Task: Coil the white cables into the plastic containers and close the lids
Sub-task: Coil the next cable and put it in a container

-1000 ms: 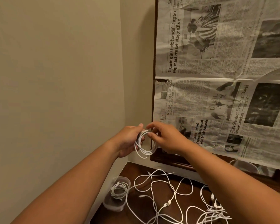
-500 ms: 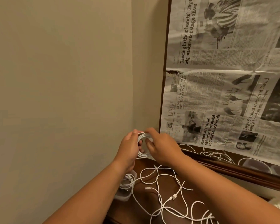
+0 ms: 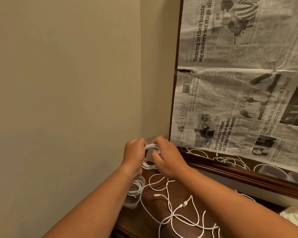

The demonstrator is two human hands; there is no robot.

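A coiled white cable is held upright in the air between both hands, close to the wall corner. My left hand grips its left side and my right hand pinches its top and right side. Below, at the left edge of the dark wooden table, a clear plastic container without a lid holds another coiled white cable; my left forearm hides part of it. Loose white cables lie tangled across the table.
Beige walls meet in a corner right behind the hands. A wood-framed mirror covered with newspaper leans at the right; its bare lower strip reflects cables and a container. Something white sits at the far right.
Both hands with the coil have come lower and closer to the table. The view has shifted left and down. The coil looks tighter between the hands.
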